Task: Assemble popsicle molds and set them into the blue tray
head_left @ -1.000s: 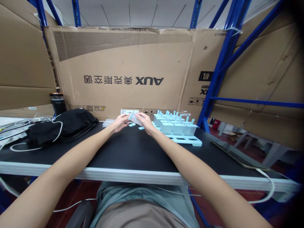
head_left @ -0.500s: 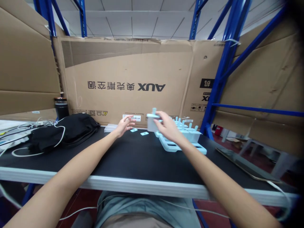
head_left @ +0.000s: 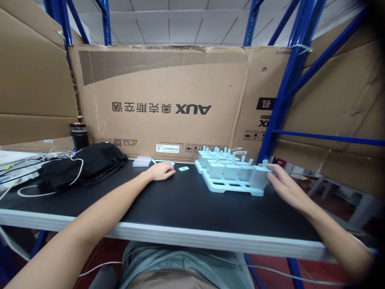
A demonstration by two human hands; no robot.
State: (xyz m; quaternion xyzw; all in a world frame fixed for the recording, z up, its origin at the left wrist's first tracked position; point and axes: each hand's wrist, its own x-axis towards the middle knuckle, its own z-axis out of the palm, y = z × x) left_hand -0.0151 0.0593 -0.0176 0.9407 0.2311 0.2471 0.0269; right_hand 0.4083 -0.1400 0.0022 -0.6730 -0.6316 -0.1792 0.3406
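My right hand (head_left: 284, 185) pinches the lid edge of a popsicle mould (head_left: 259, 177), a frosty cup with a light blue stick handle. This mould stands slightly tilted at the front right corner of a light blue tray (head_left: 222, 187). Several similar moulds (head_left: 231, 171) stand upright in the tray's other places, handles up. On the black tabletop, my left hand (head_left: 161, 171) lies palm down, fingers loosely bent, with no object visible in it. A small light blue rectangular piece (head_left: 183, 169) lies just right of it. Behind its knuckles, a thin light blue piece (head_left: 164, 162) shows partly.
Clear plastic boxes (head_left: 142, 161) sit behind my left forearm. Farther left are a black cloth bag (head_left: 84, 166), white cables (head_left: 34, 195) and a dark bottle (head_left: 78, 136). A cardboard panel (head_left: 144, 88) closes off the back; blue rack posts (head_left: 278, 108) stand at the sides.
My right hand has carried the popsicle mould rightward and down from above the tray's left side to its front right corner. My left hand has lowered onto the tabletop.
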